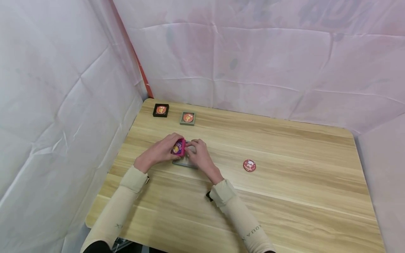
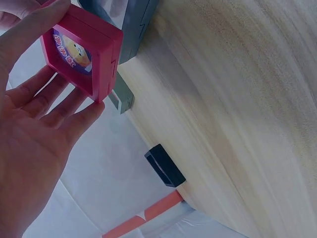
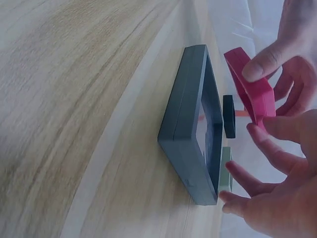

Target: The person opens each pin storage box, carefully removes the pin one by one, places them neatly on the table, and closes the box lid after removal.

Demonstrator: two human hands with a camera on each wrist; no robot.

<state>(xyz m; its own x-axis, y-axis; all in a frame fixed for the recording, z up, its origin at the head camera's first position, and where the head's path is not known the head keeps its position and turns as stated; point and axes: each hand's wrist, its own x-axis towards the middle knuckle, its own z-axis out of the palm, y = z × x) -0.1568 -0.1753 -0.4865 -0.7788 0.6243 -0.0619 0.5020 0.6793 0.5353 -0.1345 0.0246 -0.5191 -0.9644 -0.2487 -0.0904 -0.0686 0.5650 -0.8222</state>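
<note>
My left hand (image 1: 159, 150) grips a small magenta square display frame (image 1: 179, 147), with its thumb on one edge and its fingers along the opposite one. In the left wrist view, a round purple-and-yellow picture piece (image 2: 73, 49) shows inside the magenta rim. My right hand (image 1: 199, 156) pinches the frame's near corner between thumb and forefinger, its other fingers spread. Just below both hands, a larger blue-grey square frame (image 3: 185, 116) lies on the table, partly covered by them in the head view.
A round red-and-white disc (image 1: 249, 165) lies on the wooden table (image 1: 300, 182), right of the hands. Towards the back left are a black frame (image 1: 154, 114) and a grey-green frame (image 1: 187, 124), each holding an orange round piece. White cloth walls (image 1: 253, 63) border the table.
</note>
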